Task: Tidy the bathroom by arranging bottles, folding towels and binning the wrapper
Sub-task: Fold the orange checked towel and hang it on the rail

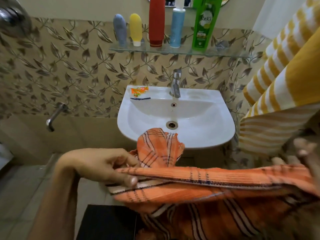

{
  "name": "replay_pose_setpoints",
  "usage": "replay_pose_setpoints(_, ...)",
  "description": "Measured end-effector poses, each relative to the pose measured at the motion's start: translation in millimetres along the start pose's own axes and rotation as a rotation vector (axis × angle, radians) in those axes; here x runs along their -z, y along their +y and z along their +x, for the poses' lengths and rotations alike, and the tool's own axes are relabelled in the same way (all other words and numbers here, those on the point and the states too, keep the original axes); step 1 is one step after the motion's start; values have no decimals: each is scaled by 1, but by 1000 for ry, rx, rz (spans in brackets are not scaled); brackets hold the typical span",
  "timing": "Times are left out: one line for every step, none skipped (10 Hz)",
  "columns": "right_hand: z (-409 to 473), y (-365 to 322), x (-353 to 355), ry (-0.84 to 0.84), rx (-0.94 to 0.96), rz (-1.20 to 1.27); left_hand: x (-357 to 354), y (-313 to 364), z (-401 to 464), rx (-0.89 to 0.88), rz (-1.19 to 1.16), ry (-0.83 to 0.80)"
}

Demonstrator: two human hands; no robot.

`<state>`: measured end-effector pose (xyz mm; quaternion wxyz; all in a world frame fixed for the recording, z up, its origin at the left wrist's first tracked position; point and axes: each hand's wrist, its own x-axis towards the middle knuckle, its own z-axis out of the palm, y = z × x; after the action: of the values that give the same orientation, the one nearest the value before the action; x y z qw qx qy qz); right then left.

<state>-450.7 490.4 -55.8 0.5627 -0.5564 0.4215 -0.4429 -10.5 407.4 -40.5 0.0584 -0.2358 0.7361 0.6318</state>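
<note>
While you hold the orange towel stretched out level in front of you, just short of the sink, its long edges lie doubled together, which reads as a fold in hand: keeping the cloth taut between two grips is what lets those edges line up. Your left hand, at about 8 o'clock in the view, is closed on the near end, thumb under and fingers curled over, pinching the layered edge, and a loose corner of the cloth flops up past it toward the basin. Your right hand, out at 4 o'clock, is blurred and partly cut off by the frame; its fingers seem to curl over the far end of the same towel, but how tightly I cannot tell. A yellow striped towel hangs at 2 o'clock, apparently not yet folded. The wrapper sits on the sink's back ledge at about 11 o'clock from the drain, with a thin dark strip just beside it, so the binning looks undone. Up at 12 o'clock the glass shelf carries the bottles in a row: grey, yellow, red, blue and green, all standing close together, which suggests that part is likely settled
</note>
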Motion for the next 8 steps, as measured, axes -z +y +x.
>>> replay_pose_setpoints(33,33,-130,125,-68,85,-13,23,23,-131,153,225)
replay_pose_setpoints(56,11,-169,-159,-175,-38,-27,41,50,-111,307,364)
replay_pose_setpoints(65,17,-186,-258,-18,-330,-32,35,61,-26,393,385)
replay_pose_setpoints(61,18,-186,-285,-20,-420,-35,30,55,-54,198,311)
replay_pose_setpoints(54,11,-172,-249,25,-389,-31,26,46,-110,45,101)
replay_pose_setpoints(40,1,-145,66,137,-89,-27,15,41,-53,182,-7)
replay_pose_setpoints(27,2,-107,564,144,258,-25,2,25,6,204,-17)
replay_pose_setpoints(21,12,-82,659,21,212,-20,0,5,-2,139,189)
